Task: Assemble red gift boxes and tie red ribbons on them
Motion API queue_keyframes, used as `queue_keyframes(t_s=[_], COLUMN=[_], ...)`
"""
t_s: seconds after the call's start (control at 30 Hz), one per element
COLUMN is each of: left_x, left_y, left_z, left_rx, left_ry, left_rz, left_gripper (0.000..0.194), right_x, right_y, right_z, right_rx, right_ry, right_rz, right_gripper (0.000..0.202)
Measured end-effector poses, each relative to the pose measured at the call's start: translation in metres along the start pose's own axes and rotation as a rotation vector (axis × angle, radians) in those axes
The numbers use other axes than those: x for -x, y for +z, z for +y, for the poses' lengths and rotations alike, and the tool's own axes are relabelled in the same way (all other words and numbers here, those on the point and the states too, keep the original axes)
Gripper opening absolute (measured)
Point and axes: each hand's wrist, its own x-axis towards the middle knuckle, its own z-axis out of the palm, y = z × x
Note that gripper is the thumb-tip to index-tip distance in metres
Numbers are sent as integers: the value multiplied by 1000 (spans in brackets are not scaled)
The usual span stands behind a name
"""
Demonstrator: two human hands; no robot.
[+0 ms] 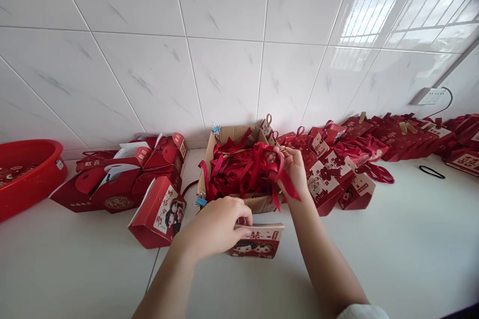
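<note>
My left hand (220,224) is closed on the top edge of a small red gift box (258,246) with two cartoon figures on its front, standing on the counter. Above the right side of a cardboard box (264,204), my right hand (294,167) pinches a red ribbon (288,184), whose tails hang past the wrist. A tangled heap of red ribbons (234,174) fills the cardboard box. Blue binder clips (201,202) grip its left corners. Another red gift box (159,214) stands to the left of my left hand.
Open red boxes (123,179) stand at the left beside a red plastic basin (30,174). Rows of ribboned gift boxes (329,174) line the wall on the right. A black loop (432,172) lies on the counter near a wall socket (430,95).
</note>
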Motion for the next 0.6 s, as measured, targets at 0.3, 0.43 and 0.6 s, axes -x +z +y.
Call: queue_keyframes(t_s=[0.3, 0.43, 0.6], left_x=[-5, -10, -16], left_y=[-4, -2, 1], left_z=[2, -2, -13], left_rx=[106, 247, 276], left_ry=[12, -10, -31], left_rz=[170, 336, 350], left_gripper=[22, 30, 53], right_x=[0, 5, 12], right_y=[4, 9, 15], right_z=[5, 8, 11], right_rx=[-93, -106, -123], right_ry=[210, 317, 462], right_rz=[-15, -46, -101], right_gripper=[6, 6, 6])
